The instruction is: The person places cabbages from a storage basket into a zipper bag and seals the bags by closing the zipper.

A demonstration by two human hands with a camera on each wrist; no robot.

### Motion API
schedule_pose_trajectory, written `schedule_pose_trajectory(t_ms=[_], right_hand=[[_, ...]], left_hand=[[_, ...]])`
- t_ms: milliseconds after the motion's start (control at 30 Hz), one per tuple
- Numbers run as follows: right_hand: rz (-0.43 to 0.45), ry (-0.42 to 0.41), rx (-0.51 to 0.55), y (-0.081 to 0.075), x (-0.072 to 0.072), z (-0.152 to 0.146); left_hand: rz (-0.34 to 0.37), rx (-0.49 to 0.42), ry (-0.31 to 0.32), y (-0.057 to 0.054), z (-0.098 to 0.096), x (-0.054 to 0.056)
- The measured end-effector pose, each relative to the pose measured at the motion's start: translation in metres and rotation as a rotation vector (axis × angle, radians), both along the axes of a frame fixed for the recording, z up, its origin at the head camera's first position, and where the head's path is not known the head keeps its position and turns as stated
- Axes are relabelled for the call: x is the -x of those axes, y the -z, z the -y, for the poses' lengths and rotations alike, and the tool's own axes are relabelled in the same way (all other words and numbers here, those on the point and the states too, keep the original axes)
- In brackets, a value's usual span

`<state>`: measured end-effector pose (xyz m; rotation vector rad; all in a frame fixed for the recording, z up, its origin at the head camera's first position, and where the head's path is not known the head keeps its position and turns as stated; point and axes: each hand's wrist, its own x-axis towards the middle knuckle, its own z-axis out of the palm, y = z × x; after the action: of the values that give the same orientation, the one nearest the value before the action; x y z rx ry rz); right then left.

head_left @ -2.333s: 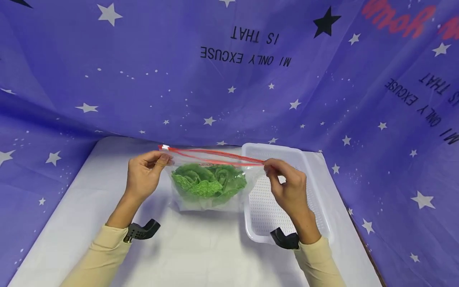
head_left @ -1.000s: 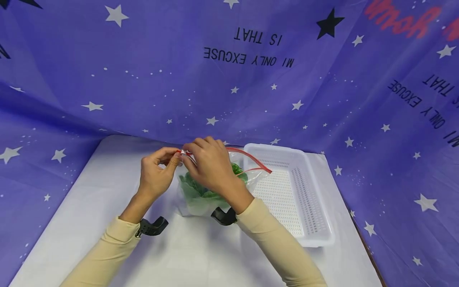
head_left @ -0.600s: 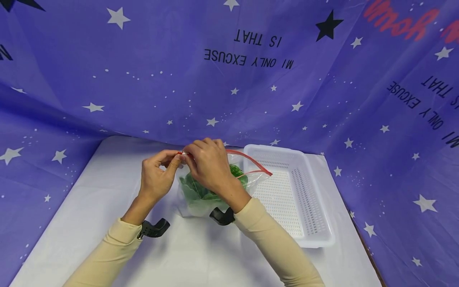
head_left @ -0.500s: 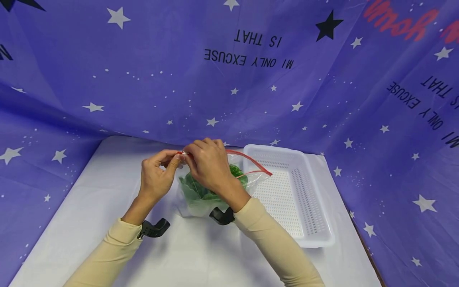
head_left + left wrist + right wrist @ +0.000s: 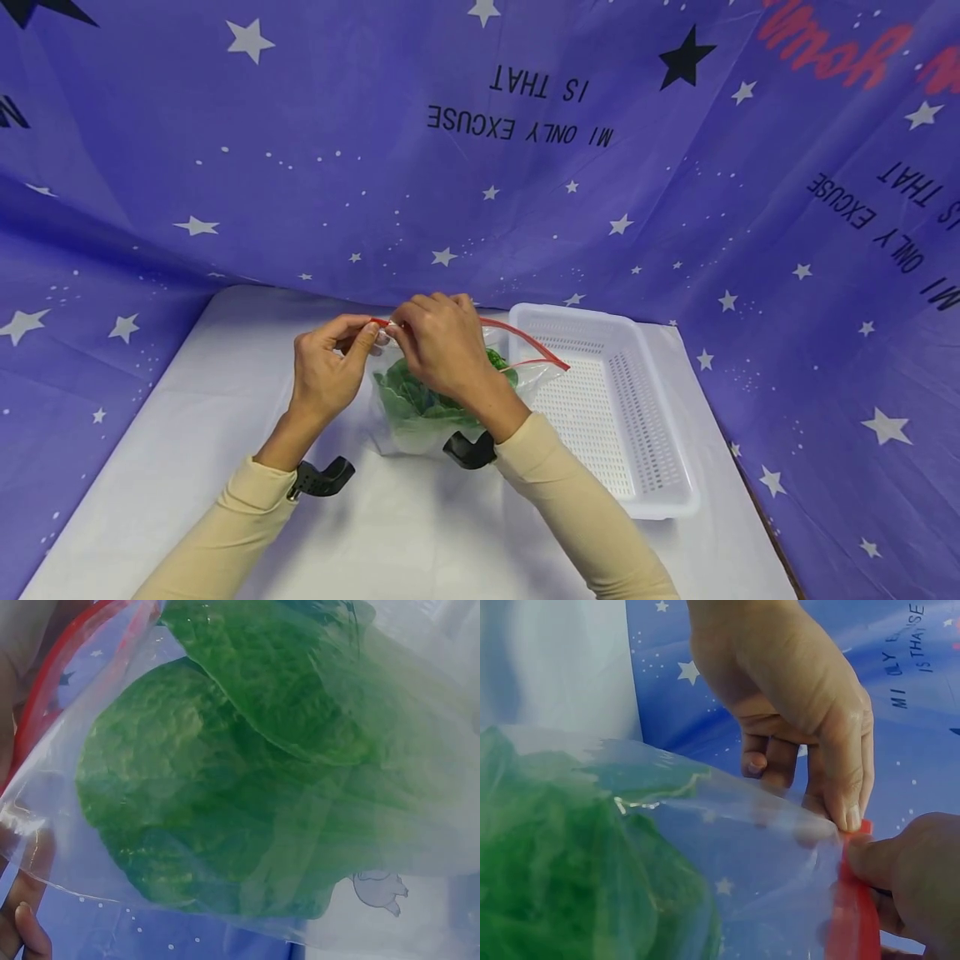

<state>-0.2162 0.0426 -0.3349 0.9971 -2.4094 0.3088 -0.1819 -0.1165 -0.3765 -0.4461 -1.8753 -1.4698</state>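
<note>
A clear slider-zip bag [image 5: 536,379] stands upright on the white table, with green leafy lettuce [image 5: 420,400] inside. Its red zip strip [image 5: 528,340] gapes in a loop towards the right corner. My left hand [image 5: 326,367] pinches the bag's top left corner between thumb and forefinger. Right beside it, my right hand [image 5: 442,342] pinches the strip at the whitish slider [image 5: 392,323]. The right wrist view shows both sets of fingertips close together on the red strip [image 5: 851,922]. Lettuce leaves [image 5: 210,780] press against the film in the left wrist view.
A white perforated plastic basket [image 5: 656,433] sits right of the bag, whose right corner overlaps it in the head view. A purple star-printed cloth [image 5: 480,167] hangs behind the white table [image 5: 390,533] and at both sides.
My right hand left the bag's right corner and came across to the slider beside my left hand. Since half a second ago it has shifted slightly right along the strip with the slider.
</note>
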Motion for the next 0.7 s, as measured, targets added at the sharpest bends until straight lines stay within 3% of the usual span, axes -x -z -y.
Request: schedule_pose_trajectory(t_ms=[367,700], right_hand=[[-0.002,-0.002,-0.009,0.002,0.001,-0.015],[0.026,0.017,-0.011,0.008,0.002,-0.051]], left_hand=[[0.042,0.023,-0.037,0.001,0.008,0.0],[0.083,0.002,-0.055,0.004,0.015,0.0]])
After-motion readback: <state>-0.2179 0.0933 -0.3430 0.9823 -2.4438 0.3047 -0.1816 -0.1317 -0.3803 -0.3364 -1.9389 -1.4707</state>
